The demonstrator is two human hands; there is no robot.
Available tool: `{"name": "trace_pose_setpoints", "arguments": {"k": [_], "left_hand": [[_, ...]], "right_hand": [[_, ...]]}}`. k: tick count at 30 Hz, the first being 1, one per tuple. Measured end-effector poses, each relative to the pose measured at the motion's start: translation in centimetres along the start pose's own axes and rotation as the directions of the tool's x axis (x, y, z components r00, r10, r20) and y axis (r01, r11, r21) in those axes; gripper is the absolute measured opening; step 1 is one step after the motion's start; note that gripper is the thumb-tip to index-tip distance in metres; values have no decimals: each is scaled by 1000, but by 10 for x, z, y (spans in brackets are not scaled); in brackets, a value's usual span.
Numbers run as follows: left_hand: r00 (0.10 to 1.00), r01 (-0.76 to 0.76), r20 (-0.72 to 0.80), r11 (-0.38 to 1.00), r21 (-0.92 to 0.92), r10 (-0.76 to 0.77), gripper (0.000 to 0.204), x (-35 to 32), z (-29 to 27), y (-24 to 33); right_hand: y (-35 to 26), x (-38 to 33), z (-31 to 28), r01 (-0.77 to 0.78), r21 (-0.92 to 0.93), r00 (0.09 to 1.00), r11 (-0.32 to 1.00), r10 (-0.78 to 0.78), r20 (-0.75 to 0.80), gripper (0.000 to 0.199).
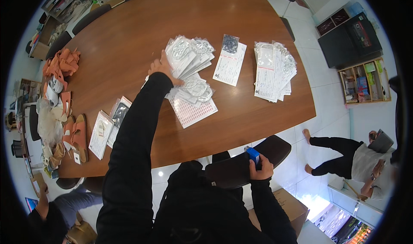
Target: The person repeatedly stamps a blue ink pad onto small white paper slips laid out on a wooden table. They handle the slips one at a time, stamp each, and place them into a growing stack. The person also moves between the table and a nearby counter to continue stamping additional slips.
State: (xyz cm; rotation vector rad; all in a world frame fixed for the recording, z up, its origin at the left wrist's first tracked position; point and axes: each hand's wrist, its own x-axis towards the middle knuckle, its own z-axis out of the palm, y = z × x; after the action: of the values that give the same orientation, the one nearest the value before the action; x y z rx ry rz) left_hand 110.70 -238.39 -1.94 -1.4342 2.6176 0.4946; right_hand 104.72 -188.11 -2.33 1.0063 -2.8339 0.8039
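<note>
Left of centre the left hand presses flat, fingers spread, on a fanned stack of clear packets that looks light, slippery, best pinched by its edges, while lower right the right hand grips a blue box.

Probably an office: long wooden meeting table, dark chairs, shelving.

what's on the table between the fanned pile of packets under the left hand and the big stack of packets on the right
One flat packet with dark rings at its top lies there alone on the table, seen in the head view.
</note>
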Motion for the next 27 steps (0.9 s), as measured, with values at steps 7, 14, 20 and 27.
{"name": "trace_pose_setpoints", "arguments": {"k": [7, 14, 20, 27], "left_hand": [[993, 96, 58, 993, 66, -100, 139, 13, -3, -12], [992, 110, -38, 961, -254, -124, 141, 20, -3, -38], [980, 177, -45, 956, -235, -192, 139, 33, 8, -24], [970, 236, 132, 925, -298, -205, 119, 69, 7, -37]], "right_hand": [[-6, 53, 13, -22, 318, 999, 948, 11, 39, 37], [-27, 145, 59, 115, 193, 993, 974, -118, 5, 37], [-65, 162, 43, 296, 8, 948, 955, -293, -121, 43], [-174, 214, 144, 117, 203, 942, 972, -173, 287, 62]]}}
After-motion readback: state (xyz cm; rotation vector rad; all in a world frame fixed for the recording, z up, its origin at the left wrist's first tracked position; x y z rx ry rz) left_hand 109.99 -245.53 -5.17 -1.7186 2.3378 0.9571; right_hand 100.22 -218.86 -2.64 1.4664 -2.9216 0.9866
